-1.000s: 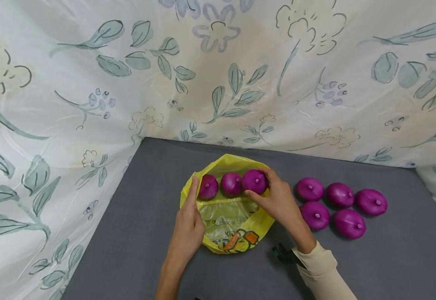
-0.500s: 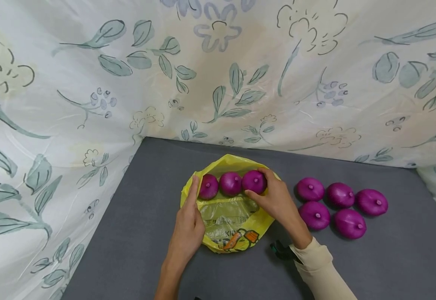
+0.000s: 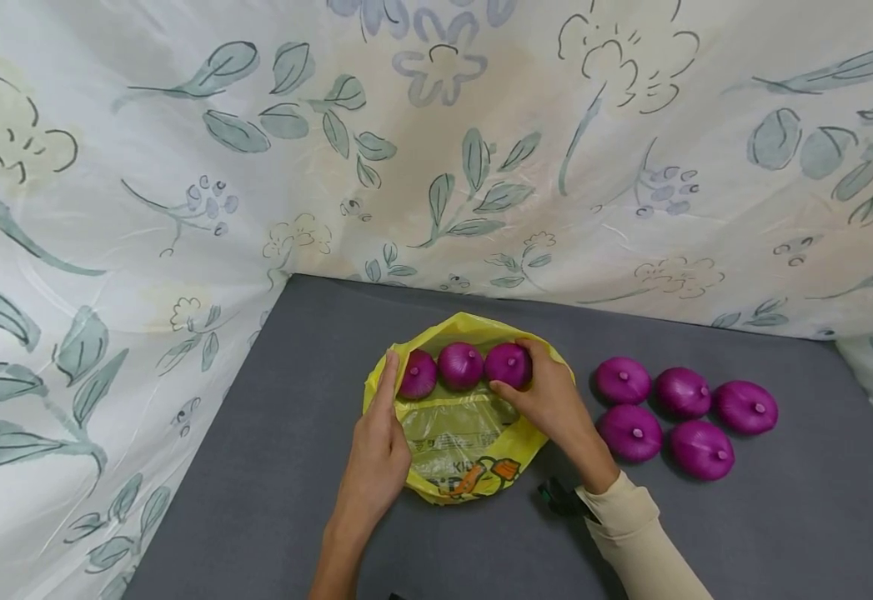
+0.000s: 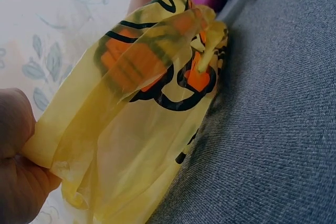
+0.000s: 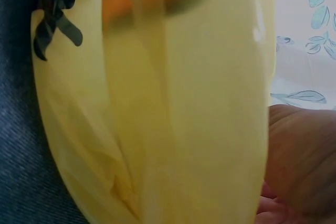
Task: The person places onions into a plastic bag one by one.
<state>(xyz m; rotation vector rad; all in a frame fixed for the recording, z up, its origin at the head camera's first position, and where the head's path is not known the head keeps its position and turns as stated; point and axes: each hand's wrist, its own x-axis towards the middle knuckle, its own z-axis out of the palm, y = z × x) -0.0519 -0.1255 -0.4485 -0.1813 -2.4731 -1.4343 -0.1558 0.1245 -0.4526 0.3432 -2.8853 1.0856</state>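
A yellow plastic bag (image 3: 451, 433) with a printed cartoon lies with its mouth spread wide in the head view. Three red onions are in a row inside it: one at the left (image 3: 417, 374), one in the middle (image 3: 460, 367), one at the right (image 3: 508, 365). My right hand (image 3: 556, 402) reaches over the bag's right rim and grips the right onion between thumb and fingers. At the left rim, my left hand (image 3: 378, 450) pinches the bag's edge; the left wrist view shows the yellow film (image 4: 131, 129) between thumb and fingers. The right wrist view is mostly filled by the bag (image 5: 199, 103).
Several more red onions (image 3: 634, 433) sit in two rows on the grey table (image 3: 271, 433), right of the bag. A floral curtain (image 3: 466, 183) hangs behind the table's far edge and along its left side. A dark strap piece (image 3: 556, 497) is under my right wrist.
The right hand and its onion have shifted very slightly left, and the middle onion has edged left too. The left hand keeps its hold on the bag's rim. The view has tilted slightly.
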